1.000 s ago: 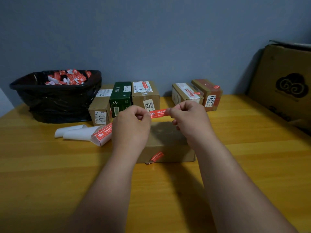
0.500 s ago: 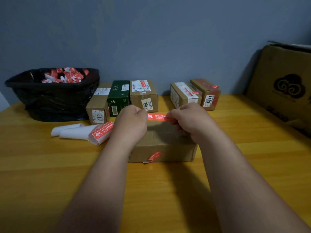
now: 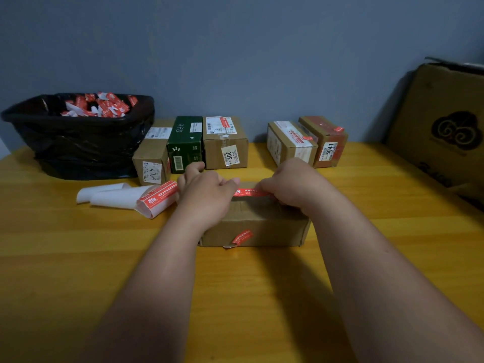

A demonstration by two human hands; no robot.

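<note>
A brown cardboard box [image 3: 264,227] lies on the wooden table [image 3: 78,258] in front of me. A red sticker strip [image 3: 248,192] stretches across the box's far top edge. My left hand [image 3: 207,195] pinches its left end and my right hand [image 3: 293,186] pinches its right end, both hands low over the box top. Another red sticker [image 3: 242,237] is stuck on the box's front face near its bottom edge.
A curled white backing sheet with red stickers [image 3: 136,197] lies left of the box. Behind stand three small parcels [image 3: 191,145], two more parcels [image 3: 306,142] to the right, a black bin [image 3: 78,148] holding red and white scraps, and a big carton [image 3: 445,121] against the wall.
Both hands have lowered the red strip from mid-air down onto the far top edge of the box.
</note>
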